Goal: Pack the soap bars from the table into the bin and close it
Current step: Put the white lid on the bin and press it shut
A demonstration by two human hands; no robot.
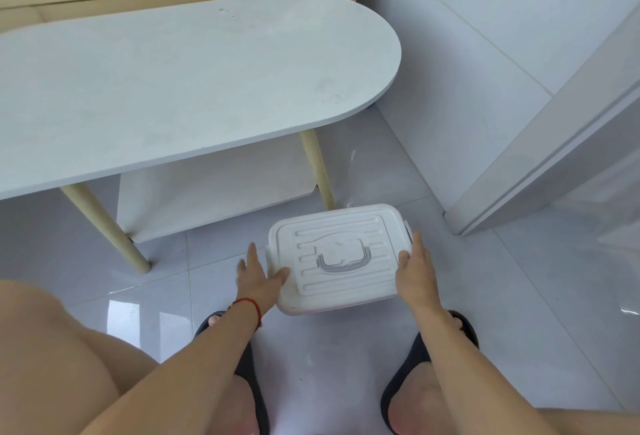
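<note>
A white plastic bin [360,299] stands on the tiled floor in front of my feet, its ribbed white lid [346,227] on top with a grey handle [344,263] lying flat. My left hand [259,279] lies against the bin's left end, thumb on the lid's corner, fingers stretched. My right hand [415,272] rests flat against the right end, by the side latch [408,228]. No soap bars are in sight; the white oval table [173,88] shows a bare top.
The table has pale wooden legs [317,168] and a lower shelf [214,199], just behind the bin. A white door or panel [554,144] stands to the right. My feet in dark slippers [415,365] are planted on the glossy tiles near the bin.
</note>
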